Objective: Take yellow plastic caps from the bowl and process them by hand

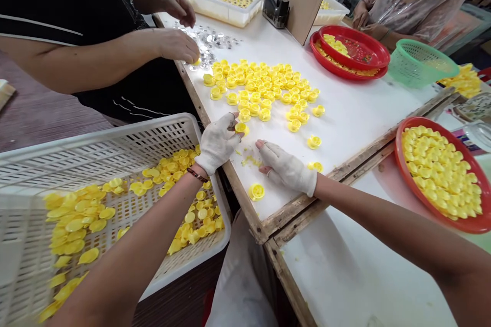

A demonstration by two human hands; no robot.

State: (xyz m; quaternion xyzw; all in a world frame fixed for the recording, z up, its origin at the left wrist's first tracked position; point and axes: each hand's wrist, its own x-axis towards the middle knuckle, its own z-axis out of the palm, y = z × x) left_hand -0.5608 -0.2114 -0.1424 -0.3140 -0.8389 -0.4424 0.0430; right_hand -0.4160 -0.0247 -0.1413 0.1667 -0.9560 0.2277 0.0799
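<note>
White table [345,112] carries a spread of yellow caps [261,87]. Left hand [217,143], gloved, pinches one cap [241,127] between thumb and fingers just above the table's near edge. Right hand [287,166], gloved, lies flat on the table, fingers pressed together, near yellow scraps [250,160]. Loose cap [256,192] sits just below it. White crate [115,163] with caps at left. Red tray [437,173] of caps at right. Co-worker's hand [178,46] touches clear discs [207,41] at far left. Green basket [420,64] beyond.
</note>
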